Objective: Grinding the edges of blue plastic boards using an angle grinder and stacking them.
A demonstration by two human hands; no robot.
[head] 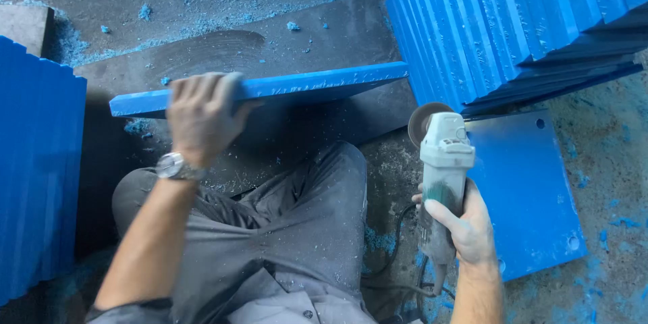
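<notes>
The left hand (199, 118) clamps the blue plastic board (270, 88) on edge over a dark slab (283, 40); the right hand (466, 226) wraps the angle grinder (442, 169), probably idle; a loosened grip could tip the board.

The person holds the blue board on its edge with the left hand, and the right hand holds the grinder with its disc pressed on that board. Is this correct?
Not quite. In the head view, the left hand does hold the blue board on its edge, and the right hand holds the grinder, but the disc is clear of that board, off its right end.
</notes>
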